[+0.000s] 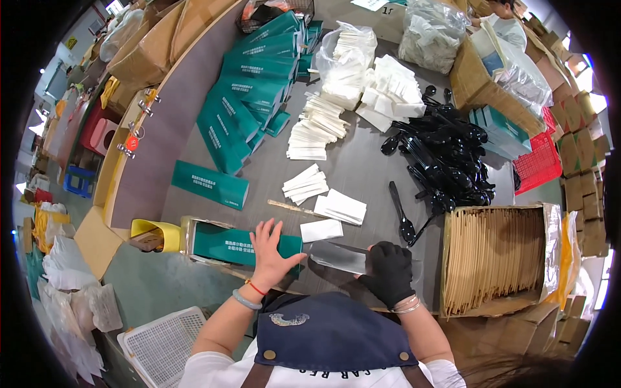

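My bare left hand (266, 252) lies with fingers spread on a flat green printed packet (217, 243), which rests partly in an open cardboard box at the table's near edge. My right hand (389, 273), in a black glove, is closed on the end of a clear plastic sleeve or tray (337, 257); its exact kind I cannot make out. The clear piece points toward my left hand. Just beyond it lie folded white napkins (321, 230) and more white napkin packs (341, 207). A black plastic spoon (402, 213) lies past my right hand.
Green packets (242, 90) fan out at the far left, with one single packet (210, 184) nearer. White napkin stacks (317, 126) fill the middle. Black cutlery (446, 155) is heaped at right, behind a carton of wooden sticks (495, 258). A red basket (538, 161) stands beyond.
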A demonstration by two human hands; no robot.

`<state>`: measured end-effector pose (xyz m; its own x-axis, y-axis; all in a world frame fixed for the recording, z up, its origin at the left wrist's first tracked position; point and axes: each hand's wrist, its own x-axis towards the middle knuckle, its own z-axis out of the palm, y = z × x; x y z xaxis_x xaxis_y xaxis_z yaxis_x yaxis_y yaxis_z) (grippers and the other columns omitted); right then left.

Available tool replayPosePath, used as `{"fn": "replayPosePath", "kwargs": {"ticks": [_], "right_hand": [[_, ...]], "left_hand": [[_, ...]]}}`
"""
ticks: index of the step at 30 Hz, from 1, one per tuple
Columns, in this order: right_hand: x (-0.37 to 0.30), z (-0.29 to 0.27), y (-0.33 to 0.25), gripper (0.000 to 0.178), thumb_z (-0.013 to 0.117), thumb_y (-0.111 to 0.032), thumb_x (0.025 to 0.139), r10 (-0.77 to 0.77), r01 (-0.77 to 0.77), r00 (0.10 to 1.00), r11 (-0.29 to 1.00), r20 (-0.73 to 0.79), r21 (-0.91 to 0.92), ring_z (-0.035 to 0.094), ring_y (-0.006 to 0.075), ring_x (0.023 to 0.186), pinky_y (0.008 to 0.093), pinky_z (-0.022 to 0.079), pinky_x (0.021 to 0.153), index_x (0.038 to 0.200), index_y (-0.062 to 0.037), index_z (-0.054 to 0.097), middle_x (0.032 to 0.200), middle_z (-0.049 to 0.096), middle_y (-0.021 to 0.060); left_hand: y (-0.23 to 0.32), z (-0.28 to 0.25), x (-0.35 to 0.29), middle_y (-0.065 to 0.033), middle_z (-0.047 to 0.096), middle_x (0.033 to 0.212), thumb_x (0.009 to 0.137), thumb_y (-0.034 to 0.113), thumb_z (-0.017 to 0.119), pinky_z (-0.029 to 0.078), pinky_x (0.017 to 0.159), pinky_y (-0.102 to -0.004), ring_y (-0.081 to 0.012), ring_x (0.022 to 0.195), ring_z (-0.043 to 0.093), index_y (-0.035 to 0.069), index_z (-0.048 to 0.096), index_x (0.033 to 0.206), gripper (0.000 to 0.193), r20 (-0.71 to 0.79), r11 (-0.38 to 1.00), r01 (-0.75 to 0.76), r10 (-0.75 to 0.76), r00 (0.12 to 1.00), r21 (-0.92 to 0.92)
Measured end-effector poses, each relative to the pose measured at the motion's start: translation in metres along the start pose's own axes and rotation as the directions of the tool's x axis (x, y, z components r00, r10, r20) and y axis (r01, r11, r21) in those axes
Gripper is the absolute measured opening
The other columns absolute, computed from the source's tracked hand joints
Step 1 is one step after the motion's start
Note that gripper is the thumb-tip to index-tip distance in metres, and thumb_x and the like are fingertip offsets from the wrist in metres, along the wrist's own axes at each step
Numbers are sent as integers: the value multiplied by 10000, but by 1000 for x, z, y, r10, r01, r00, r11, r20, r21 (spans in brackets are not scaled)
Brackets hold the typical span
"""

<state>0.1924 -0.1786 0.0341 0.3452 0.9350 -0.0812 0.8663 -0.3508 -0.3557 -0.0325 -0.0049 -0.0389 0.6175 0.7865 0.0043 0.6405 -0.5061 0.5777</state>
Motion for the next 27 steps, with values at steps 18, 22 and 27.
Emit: {"fn": "replayPosePath", "kwargs": {"ticks": [18, 22, 27], "right_hand": [[-22, 10, 72, 350, 742, -95, 743, 256, -79, 827, 935, -500, 347, 588, 290, 983, 382, 466, 886, 1059, -45, 599, 1025, 612, 113], [-120, -8, 207, 247, 670, -89, 839, 564, -538, 508, 798, -650, 272, 587, 250, 981, 357, 471, 906, 1057, -3, 593, 1021, 610, 103], [-165, -17, 258, 203, 635, -125, 876, 848, -818, 329, 476, -416, 323, 611, 281, 937, 369, 485, 860, 1029, 6, 611, 1020, 631, 139]], "left_hand": [[3, 10, 112, -57, 586, 933, 756, 170, 730, 416, 783, -425, -281, 933, 545, 103, 668, 882, 155, -27, 954, -239, 248, 968, 179], [-10, 19, 124, -32, 586, 837, 756, 181, 735, 405, 713, -414, -264, 846, 560, 123, 652, 781, 104, -16, 930, -288, 299, 954, 228], [-1, 15, 126, -45, 591, 796, 753, 163, 730, 411, 699, -425, -272, 813, 571, 122, 641, 754, 98, -32, 939, -295, 306, 952, 177]]}}
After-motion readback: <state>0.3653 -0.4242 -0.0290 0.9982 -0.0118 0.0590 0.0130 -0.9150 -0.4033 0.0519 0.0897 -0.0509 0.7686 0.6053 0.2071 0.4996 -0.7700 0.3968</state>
